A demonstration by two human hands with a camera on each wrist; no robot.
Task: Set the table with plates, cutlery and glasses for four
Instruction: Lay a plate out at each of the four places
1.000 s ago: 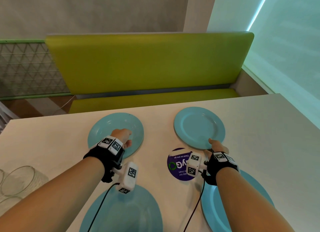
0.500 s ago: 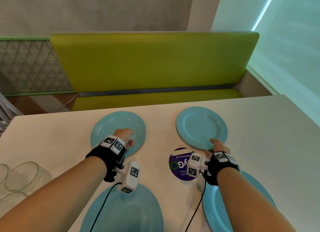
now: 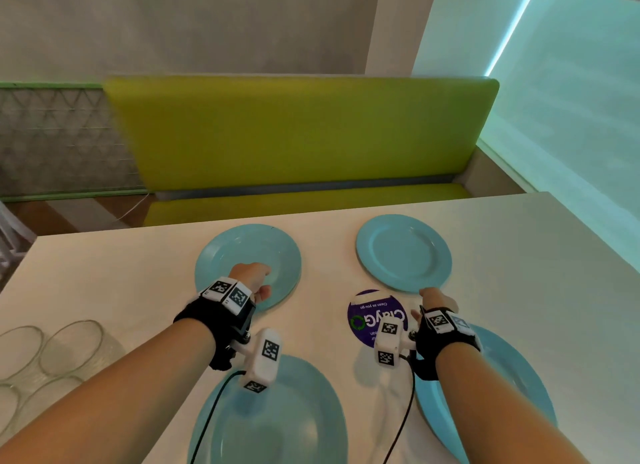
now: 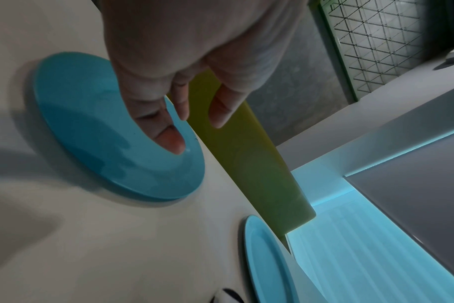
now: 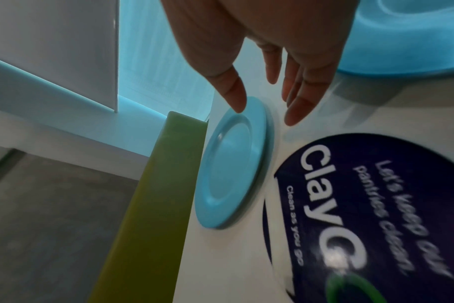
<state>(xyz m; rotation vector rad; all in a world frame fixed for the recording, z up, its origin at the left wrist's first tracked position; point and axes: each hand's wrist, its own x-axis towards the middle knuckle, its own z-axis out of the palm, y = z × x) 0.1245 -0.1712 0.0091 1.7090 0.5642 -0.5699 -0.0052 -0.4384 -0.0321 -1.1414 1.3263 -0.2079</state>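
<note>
So head view: four plates were down; our left hand (image 3: 251,278) hovered over the far-left plate (image 3: 247,255), our right hand (image 3: 437,299) sat by the far-right plate (image 3: 403,252), and glasses (image 3: 52,352) waited lower left. Left wrist: fingers (image 4: 169,135) were relaxed, holding nothing. Right wrist: fingers (image 5: 296,110) were spread, empty. Plates looked done; next we judged glasses.

Round purple sticker (image 5: 371,215) on desk (image 3: 519,273) reads "ClayGo", white letters, green ring in the "o"; smaller lines: "Let's keep our pantries clean." and "Clean as you go"; upside-down in head view
</note>
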